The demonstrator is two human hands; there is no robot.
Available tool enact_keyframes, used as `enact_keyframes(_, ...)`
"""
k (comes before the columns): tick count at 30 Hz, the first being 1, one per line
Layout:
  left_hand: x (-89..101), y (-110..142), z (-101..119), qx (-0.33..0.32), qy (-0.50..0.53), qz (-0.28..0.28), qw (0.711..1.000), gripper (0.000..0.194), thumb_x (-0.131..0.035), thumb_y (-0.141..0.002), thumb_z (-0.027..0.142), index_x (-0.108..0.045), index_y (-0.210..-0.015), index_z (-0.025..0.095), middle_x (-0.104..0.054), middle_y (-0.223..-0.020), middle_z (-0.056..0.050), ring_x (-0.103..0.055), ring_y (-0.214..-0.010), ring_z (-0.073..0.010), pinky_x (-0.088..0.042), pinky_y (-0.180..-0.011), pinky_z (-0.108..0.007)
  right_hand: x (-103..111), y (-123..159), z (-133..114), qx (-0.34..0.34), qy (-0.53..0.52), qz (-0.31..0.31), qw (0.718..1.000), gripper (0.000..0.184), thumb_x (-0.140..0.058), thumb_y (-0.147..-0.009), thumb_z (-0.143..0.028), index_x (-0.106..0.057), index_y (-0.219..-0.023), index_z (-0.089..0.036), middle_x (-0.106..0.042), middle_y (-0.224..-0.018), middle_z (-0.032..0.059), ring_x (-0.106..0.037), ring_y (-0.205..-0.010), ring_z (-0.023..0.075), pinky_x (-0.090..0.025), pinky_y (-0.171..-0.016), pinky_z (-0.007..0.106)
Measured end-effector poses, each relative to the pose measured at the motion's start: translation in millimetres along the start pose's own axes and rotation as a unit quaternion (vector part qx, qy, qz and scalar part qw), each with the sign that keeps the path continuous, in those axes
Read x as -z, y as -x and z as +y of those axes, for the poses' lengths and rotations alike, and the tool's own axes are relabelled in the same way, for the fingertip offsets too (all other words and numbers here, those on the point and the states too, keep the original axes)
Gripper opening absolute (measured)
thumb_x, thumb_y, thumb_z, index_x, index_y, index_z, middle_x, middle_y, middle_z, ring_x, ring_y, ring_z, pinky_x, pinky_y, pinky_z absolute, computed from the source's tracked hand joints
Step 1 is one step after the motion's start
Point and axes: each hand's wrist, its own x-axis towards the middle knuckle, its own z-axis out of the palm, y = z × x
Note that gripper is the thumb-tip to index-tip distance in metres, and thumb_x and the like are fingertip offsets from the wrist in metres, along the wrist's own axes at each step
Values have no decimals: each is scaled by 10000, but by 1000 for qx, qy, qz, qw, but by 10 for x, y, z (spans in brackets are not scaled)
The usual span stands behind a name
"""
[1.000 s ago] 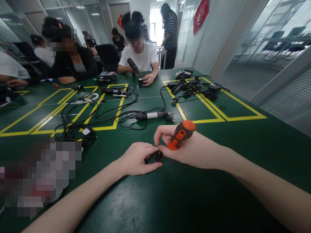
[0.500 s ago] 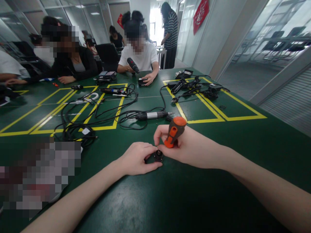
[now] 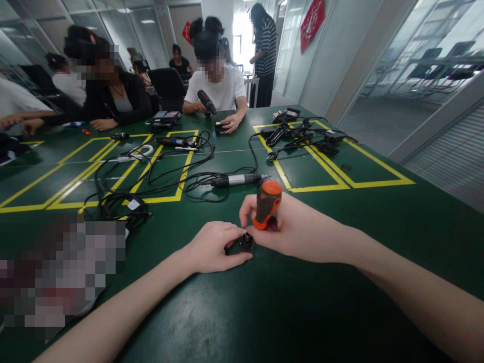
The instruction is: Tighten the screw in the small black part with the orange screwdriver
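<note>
My right hand (image 3: 293, 227) is closed round an orange and grey screwdriver (image 3: 268, 204), its handle standing nearly upright above the fingers. The screwdriver's lower end points down at a small round black part (image 3: 246, 244) on the green table (image 3: 302, 307); fingers hide most of the shaft. On the other side, my left hand (image 3: 217, 247) rests on the tabletop with thumb and fingers curved about that black part, pinching it. What exactly the black part is, I cannot make out.
Beyond my hands lies a silver and black electric screwdriver (image 3: 236, 180) with coiled black cable (image 3: 124, 206). Yellow tape (image 3: 321, 189) marks the table, with adapters and cords (image 3: 291, 133) at right. A blurred-out object (image 3: 68, 277) lies left. Across, a person (image 3: 215, 85) holds a power drill (image 3: 206, 102).
The screwdriver handle has tipped slightly to the left and turned in my right hand. My left hand and the black part have stayed in place.
</note>
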Motion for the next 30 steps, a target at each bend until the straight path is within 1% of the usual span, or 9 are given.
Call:
enact_keyframes(6, 12, -3, 11, -1, 3, -1, 1000, 256, -700, -931, 418, -626, -830, 194, -569, -641, 38, -562, -601, -142, -375, -581, -256, 4, 7, -27, -6, -2, -11, 1000, 201, -603, -788, 13, -615, -861, -174, -555, -687, -69, -448, -568, 82, -374, -556, 215)
enact_keyframes(11, 12, 0, 15, -2, 11, -1, 1000, 239, -700, -934, 402, -633, -850, 190, -587, -658, 31, -570, -614, -146, -372, -587, -254, 10, 9, -18, 0, 12, -4, 1000, 188, -600, -796, -7, -617, -884, -173, -582, -727, -53, -469, -595, 88, -378, -570, 219)
enact_keyframes(15, 8, 0, 12, 5, 9, -5, 1000, 243, -698, -931, 410, -629, -842, 195, -595, -662, 30, -586, -631, -147, -385, -599, -256, 2, 14, -20, -4, 14, -9, 1000, 226, -602, -769, 15, -621, -899, -170, -594, -749, -46, -488, -619, 93, -387, -577, 215)
enact_keyframes(20, -1, 0, 7, 3, 6, -7, 1000, 268, -685, -939, 403, -600, -796, 194, -594, -664, 26, -585, -631, -149, -388, -607, -264, -1, 23, -20, 12, 21, -4, 1000, 264, -621, -754, 28, -619, -927, -171, -578, -747, -56, -485, -628, 91, -374, -569, 210)
enact_keyframes(26, 1, -1, 2, 6, 25, -14, 1000, 255, -652, -956, 409, -589, -827, 198, -587, -677, 26, -555, -619, -145, -361, -604, -260, 4, 31, -17, 6, 8, -11, 1000, 284, -622, -748, 35, -601, -942, -171, -544, -725, -76, -464, -601, 80, -368, -549, 206)
enact_keyframes(30, 8, -5, 8, 12, 31, -16, 999, 226, -644, -950, 361, -562, -812, 202, -550, -654, 36, -533, -600, -143, -347, -596, -257, 8, 26, -9, 12, -11, -24, 1000, 260, -605, -760, 32, -576, -913, -177, -507, -686, -90, -452, -590, 75, -386, -569, 205)
